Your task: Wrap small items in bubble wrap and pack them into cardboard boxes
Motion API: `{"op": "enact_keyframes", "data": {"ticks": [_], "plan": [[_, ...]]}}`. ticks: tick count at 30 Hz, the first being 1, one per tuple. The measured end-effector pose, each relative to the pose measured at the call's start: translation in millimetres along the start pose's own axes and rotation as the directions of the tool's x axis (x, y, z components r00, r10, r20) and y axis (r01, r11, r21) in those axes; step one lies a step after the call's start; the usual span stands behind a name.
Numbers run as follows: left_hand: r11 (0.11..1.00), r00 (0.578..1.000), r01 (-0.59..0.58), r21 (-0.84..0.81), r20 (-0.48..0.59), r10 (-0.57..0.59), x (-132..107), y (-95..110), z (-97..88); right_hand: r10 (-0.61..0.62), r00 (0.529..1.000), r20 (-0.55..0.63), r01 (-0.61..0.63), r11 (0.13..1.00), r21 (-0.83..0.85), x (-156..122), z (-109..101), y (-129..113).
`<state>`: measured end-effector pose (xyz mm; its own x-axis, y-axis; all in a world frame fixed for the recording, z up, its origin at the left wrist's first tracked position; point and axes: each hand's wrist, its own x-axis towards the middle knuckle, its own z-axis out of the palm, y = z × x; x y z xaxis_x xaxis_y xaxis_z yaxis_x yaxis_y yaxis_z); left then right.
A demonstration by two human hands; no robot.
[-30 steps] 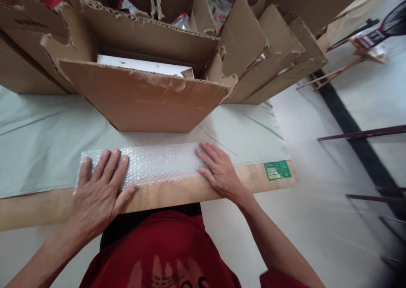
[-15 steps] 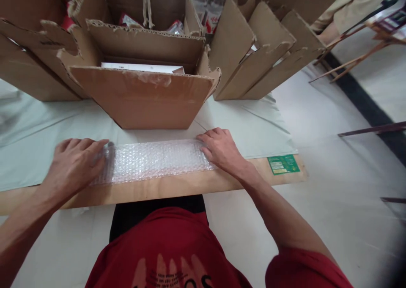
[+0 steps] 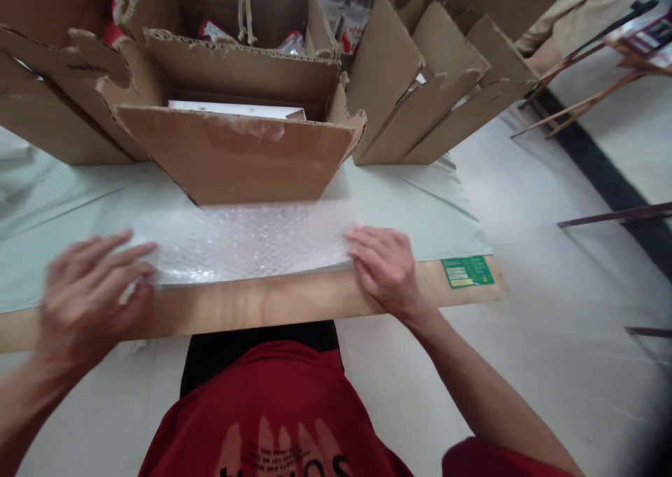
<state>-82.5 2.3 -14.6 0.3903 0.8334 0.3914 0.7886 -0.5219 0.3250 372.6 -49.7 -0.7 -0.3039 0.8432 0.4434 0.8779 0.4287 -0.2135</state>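
Observation:
A long flat item wrapped in bubble wrap (image 3: 246, 242) lies across the pale green sheet (image 3: 420, 214) on a wooden board (image 3: 273, 305), just in front of an open cardboard box (image 3: 231, 158). My right hand (image 3: 386, 267) rests on the wrap's right end, fingers curled over its edge. At the wrap's left end is my left hand (image 3: 87, 295), blurred by motion, with its fingers spread and touching the corner. The wrap's near edge looks slightly raised off the board.
Torn cardboard flaps (image 3: 420, 85) and more boxes crowd the far side. Inside the open box lies a white flat piece (image 3: 231, 109). A green label (image 3: 467, 272) is stuck at the board's right end. White floor lies to the right, with thin rods (image 3: 614, 214).
The bubble-wrapped item has shifted away from me toward the box and looks wider. My left hand has slid down and left and spread open. My right hand moved slightly nearer me.

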Motion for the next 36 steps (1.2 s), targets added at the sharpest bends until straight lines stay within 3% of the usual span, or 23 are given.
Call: {"op": "enact_keyframes", "data": {"ticks": [2,4,8,10,12,14,16,18,20,22,26,29,31,33,36], "plan": [[0.994,0.992,-0.111,0.021,0.065,0.109,-4.3,6.6,13.9,-0.025,0.99,0.136,0.022,0.999,0.025,-13.6,16.0,5.0],[0.992,0.986,-0.127,0.012,0.109,0.125,-7.0,11.5,14.8,-0.008,0.977,0.215,-0.001,0.999,0.04,-23.1,18.5,8.7],[0.998,0.997,0.017,-0.068,0.081,-0.012,-1.7,29.6,-5.0,0.032,0.982,0.187,-0.05,0.994,0.094,-15.9,2.7,6.3],[0.997,1.0,-0.016,-0.078,0.023,0.018,8.2,44.3,-1.9,0.04,0.988,0.151,-0.059,0.991,0.122,3.8,5.2,-6.4],[0.992,0.992,-0.123,-0.042,-0.008,0.123,19.2,56.9,17.1,-0.008,0.986,0.167,-0.016,0.99,0.139,30.0,21.6,-30.3],[0.983,0.983,-0.18,0.023,0.046,0.179,26.1,63.3,44.1,-0.112,0.962,0.25,0.076,0.986,0.149,55.6,47.9,-60.4],[0.981,0.979,-0.174,0.091,0.124,0.162,26.3,62.8,67.5,-0.239,0.908,0.344,0.182,0.965,0.189,73.6,75.5,-84.9],[0.981,0.977,-0.148,0.129,0.173,0.125,21.9,57.9,80.0,-0.313,0.863,0.398,0.238,0.945,0.227,79.4,94.7,-94.1],[0.98,0.974,-0.146,0.134,0.192,0.119,17.0,52.4,81.7,-0.314,0.85,0.423,0.233,0.944,0.233,71.6,99.5,-85.1],[0.981,0.972,-0.15,0.122,0.2,0.124,14.3,49.6,78.5,-0.239,0.865,0.442,0.17,0.967,0.189,52.1,90.2,-61.3],[0.986,0.976,-0.144,0.088,0.176,0.127,15.0,52.0,76.8,0.099,0.895,0.435,-0.096,0.995,-0.028,-2.4,50.0,1.5],[0.986,0.979,-0.149,0.069,0.152,0.137,16.9,53.7,79.4,0.332,0.896,0.295,-0.294,0.941,-0.166,-32.3,23.5,32.4],[0.985,0.981,-0.167,0.052,0.112,0.16,16.5,51.7,77.0,0.391,0.902,0.186,-0.359,0.915,-0.181,-35.4,15.4,38.9],[0.989,0.99,-0.14,0.056,0.007,0.14,13.1,46.2,68.6,0.363,0.921,0.143,-0.343,0.928,-0.146,-23.7,15.7,37.3],[0.984,0.99,0.084,0.159,-0.125,-0.065,2.0,34.0,46.8,0.266,0.941,0.209,-0.255,0.964,-0.078,8.4,26.4,31.4]]}}
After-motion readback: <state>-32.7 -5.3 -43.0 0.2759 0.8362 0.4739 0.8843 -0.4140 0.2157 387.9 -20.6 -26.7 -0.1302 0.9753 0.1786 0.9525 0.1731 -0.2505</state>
